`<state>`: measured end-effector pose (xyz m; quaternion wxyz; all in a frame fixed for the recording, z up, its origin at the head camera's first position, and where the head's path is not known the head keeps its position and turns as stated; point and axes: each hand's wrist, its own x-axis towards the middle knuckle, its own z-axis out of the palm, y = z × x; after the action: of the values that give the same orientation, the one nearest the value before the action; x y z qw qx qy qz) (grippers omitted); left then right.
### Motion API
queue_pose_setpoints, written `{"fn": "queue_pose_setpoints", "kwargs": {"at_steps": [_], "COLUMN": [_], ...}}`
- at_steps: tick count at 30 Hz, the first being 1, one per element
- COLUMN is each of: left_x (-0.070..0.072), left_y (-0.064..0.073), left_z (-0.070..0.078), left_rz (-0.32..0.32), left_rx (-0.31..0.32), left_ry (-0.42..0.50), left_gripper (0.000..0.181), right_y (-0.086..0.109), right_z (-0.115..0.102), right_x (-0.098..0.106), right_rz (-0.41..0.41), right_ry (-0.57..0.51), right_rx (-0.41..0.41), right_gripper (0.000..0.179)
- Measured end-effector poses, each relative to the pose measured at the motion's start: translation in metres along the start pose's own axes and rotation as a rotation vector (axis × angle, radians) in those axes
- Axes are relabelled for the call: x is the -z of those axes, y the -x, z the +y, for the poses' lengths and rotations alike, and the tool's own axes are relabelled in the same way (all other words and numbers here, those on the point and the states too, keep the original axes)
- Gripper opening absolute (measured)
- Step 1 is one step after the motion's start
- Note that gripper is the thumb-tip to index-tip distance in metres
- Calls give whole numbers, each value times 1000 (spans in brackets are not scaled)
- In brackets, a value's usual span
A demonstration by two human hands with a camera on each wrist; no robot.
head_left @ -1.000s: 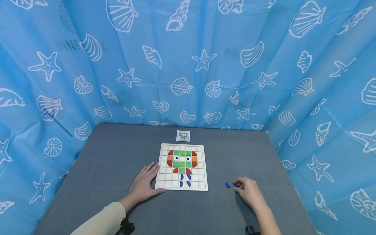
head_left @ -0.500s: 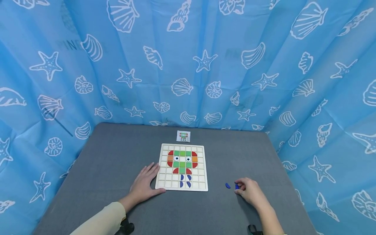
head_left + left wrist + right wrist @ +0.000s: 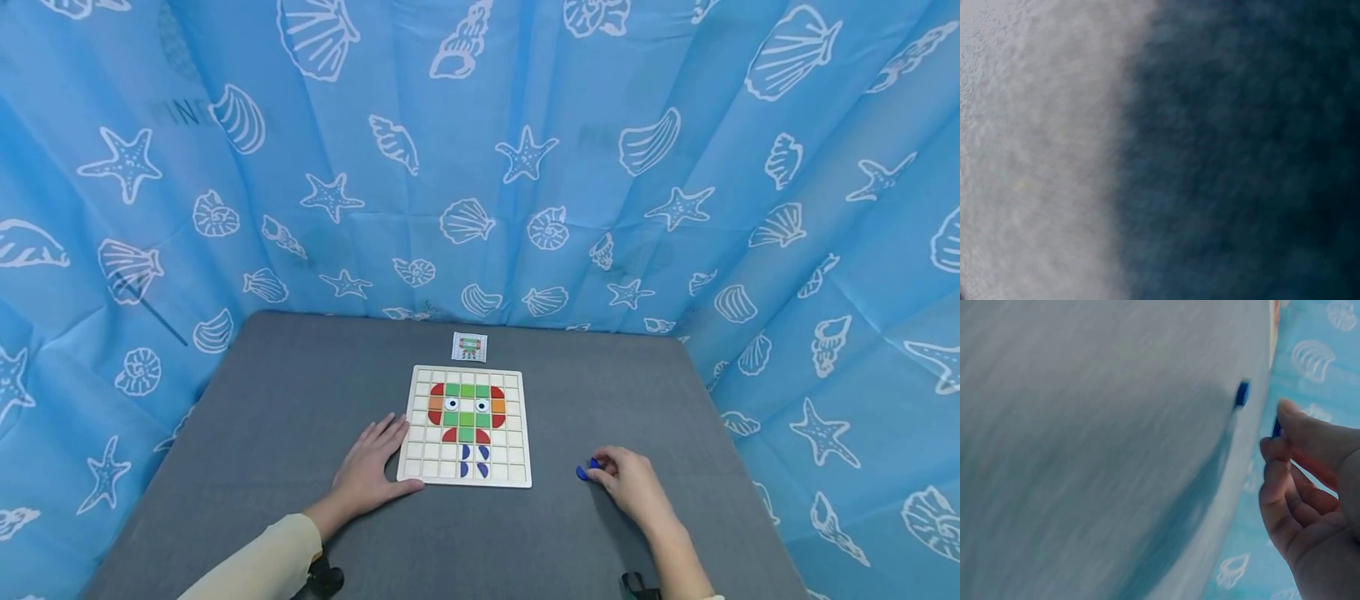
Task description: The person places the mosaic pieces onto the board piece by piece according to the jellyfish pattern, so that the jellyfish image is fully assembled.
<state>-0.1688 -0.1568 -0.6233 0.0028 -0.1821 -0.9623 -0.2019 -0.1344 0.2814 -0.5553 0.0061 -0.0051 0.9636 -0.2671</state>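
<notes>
In the head view a square cream grid board (image 3: 513,467) lies mid-table, bearing red, green, orange and eye-printed tiles above several dark blue segment pieces (image 3: 483,470). My left hand (image 3: 367,475) touches its left edge and lower left corner, fingers and thumb spread. Out to the right, my right hand (image 3: 633,483) pinches a small blue piece (image 3: 1277,429) between thumb and fingertips. Just left of those fingertips, a blue half-moon piece (image 3: 581,473) lies on the cloth. Blur in the left wrist view hides what that hand touches.
Behind the board lies a small card (image 3: 469,347) printed with a similar coloured figure. The grey table (image 3: 315,375) reaches back to a blue shell-patterned curtain (image 3: 465,150), which also hangs along both sides.
My right hand lifts the blue piece it picked at on the cloth and shifts slightly left, towards the other loose piece. My left hand stays on the board's edge.
</notes>
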Motion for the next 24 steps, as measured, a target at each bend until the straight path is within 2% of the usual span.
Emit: {"fn": "queue_pose_setpoints", "kwargs": {"at_steps": [5, 10, 16, 24], "left_x": [-1, -1, 1, 1], "left_y": [0, 1, 1, 0], "left_z": [-1, -1, 0, -1], "left_rz": [18, 37, 11, -1], "left_rx": [-3, -18, -13, -8], "left_ry": [7, 13, 22, 25], "left_gripper": [111, 110, 111, 113], "right_y": [-8, -19, -30, -37], "right_z": [-31, -64, -99, -141], "right_x": [-8, -23, -42, -68], "right_rz": [83, 109, 85, -14], "right_ry": [-39, -39, -60, -98], "right_rx": [81, 126, 153, 210], "right_gripper": [24, 23, 23, 25]}}
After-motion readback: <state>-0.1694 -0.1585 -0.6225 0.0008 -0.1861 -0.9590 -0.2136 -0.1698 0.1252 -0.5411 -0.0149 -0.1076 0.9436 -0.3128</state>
